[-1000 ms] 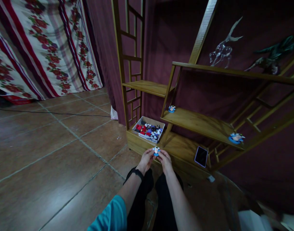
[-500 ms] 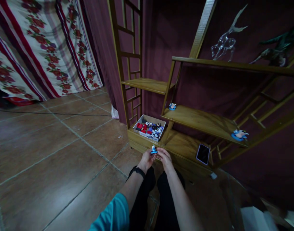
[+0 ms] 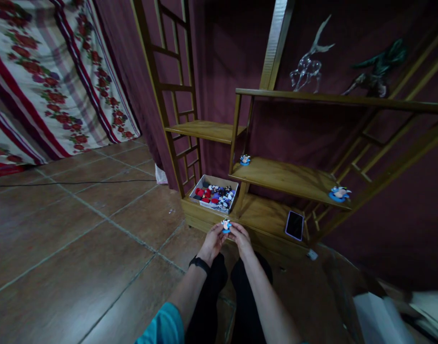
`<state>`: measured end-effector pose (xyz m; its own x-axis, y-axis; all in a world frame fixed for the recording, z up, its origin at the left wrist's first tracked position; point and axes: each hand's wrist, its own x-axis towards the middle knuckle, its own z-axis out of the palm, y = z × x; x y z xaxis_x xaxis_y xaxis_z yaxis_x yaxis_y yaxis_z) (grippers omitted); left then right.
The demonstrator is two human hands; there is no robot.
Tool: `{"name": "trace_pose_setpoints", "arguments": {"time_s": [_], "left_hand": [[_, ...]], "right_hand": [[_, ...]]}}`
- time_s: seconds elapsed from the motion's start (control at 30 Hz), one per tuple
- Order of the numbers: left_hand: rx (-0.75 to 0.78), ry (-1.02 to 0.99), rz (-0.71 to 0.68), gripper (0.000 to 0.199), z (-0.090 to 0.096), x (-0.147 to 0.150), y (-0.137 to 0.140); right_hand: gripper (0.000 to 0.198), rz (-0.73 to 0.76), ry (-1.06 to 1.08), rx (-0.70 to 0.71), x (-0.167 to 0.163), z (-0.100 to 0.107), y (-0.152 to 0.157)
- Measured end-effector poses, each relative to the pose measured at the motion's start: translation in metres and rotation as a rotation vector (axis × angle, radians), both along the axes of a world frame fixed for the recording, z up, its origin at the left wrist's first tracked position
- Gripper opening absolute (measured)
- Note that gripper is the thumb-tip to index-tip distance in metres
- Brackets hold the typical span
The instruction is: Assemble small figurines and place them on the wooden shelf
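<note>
A small figurine (image 3: 226, 225) on a blue base is held upright between my two hands, in front of the low shelf edge. My left hand (image 3: 214, 240) grips its left side, the fingers closed on the base. From the other side my right hand (image 3: 240, 235) pinches it. Just beyond, a shallow open box (image 3: 232, 184) holds several small red, black, white and purple figures. Two similar blue-based figurines stand on the middle shelf: one figurine (image 3: 245, 160) at its left end, another figurine (image 3: 339, 193) at its right end.
The wooden shelf unit (image 3: 283, 177) fills the view ahead. A phone or tablet (image 3: 294, 225) lies on the bottom board. Up top stand a clear deer ornament (image 3: 306, 69) and a dark green ornament (image 3: 376, 71). A cable (image 3: 79, 182) crosses the tiled floor at left.
The figurine has been turned between my hands, so its broader, pinkish side now shows. My view has shifted a little to the right. Both hands still hold it.
</note>
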<state>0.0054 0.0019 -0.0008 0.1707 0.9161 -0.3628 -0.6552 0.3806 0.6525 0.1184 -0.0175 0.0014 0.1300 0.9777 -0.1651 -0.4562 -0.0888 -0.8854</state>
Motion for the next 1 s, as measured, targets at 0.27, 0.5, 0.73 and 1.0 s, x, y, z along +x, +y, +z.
{"name": "trace_pose_setpoints", "arguments": {"time_s": [0.27,0.5,0.73,1.0], "left_hand": [[0.079,0.083,-0.057,0.023,0.009,-0.002,-0.003],[0.175,0.154,-0.136,0.027,0.016,-0.005,-0.005],[0.179,0.181,-0.141,0.025,0.027,-0.001,-0.009],[0.112,0.242,-0.100,0.029,0.043,0.004,-0.022]], "right_hand": [[0.036,-0.067,-0.039,0.004,0.006,-0.005,0.002],[0.039,-0.075,-0.051,0.042,0.013,-0.004,-0.001],[0.048,-0.035,-0.083,0.034,0.020,0.003,-0.005],[0.043,0.037,-0.099,0.020,0.027,0.015,-0.018]]}}
